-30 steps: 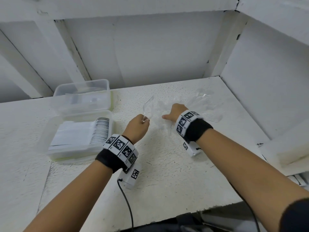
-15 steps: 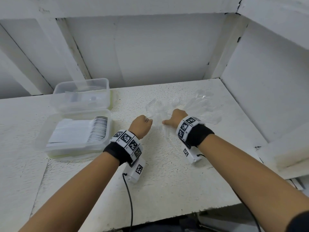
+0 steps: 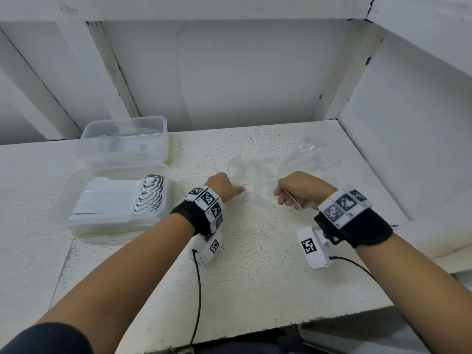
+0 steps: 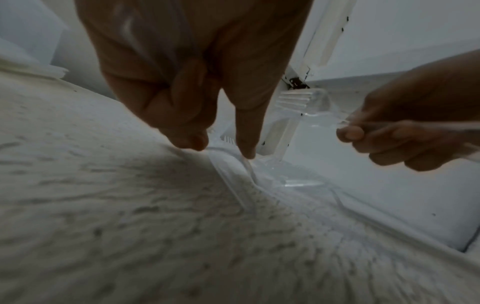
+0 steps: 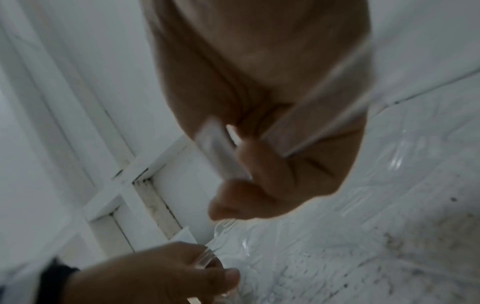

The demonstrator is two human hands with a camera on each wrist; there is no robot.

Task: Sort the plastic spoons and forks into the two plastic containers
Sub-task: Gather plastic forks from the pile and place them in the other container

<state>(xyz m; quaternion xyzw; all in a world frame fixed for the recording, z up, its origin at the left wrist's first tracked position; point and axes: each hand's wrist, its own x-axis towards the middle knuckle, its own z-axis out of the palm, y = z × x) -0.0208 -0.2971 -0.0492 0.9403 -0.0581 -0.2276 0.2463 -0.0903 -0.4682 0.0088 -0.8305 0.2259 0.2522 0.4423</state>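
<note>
Across the rough white painted tabletop (image 3: pixel 255 264), the job looks well under way but not finished. Largest thing at 9 o'clock is the near clear rectangular plastic container (image 3: pixel 76 200), packed with a long neat row of nested clear plastic cutlery (image 3: pixel 132 198); whether those are spoons or forks I cannot tell from here. Behind it, at 10 o'clock, sits the far clear rectangular plastic container (image 3: pixel 163 129), touching the first, holding only a few clear pieces lying flat, too faint to identify.

Up at 12 to 1 o'clock, a loose heap of clear plastic spoons and forks (image 3: pixel 293 159) lies spread on the table, so plenty is left to sort.

Down to the hands now, both at the near edge of that heap. The right hand (image 3: pixel 301 190) is curled around 2 or more clear fork handles; in the left wrist view a clear plastic fork head (image 4: pixel 301 100) with its tines sticks out of that fist. The left hand (image 3: pixel 222 186) has thumb and forefinger pinched down on a clear plastic handle (image 4: pixel 233 185) lying on the tabletop, with another clear piece tucked against the palm.

My read: gathering is in progress, delivery to the 2 containers comes next.
</note>
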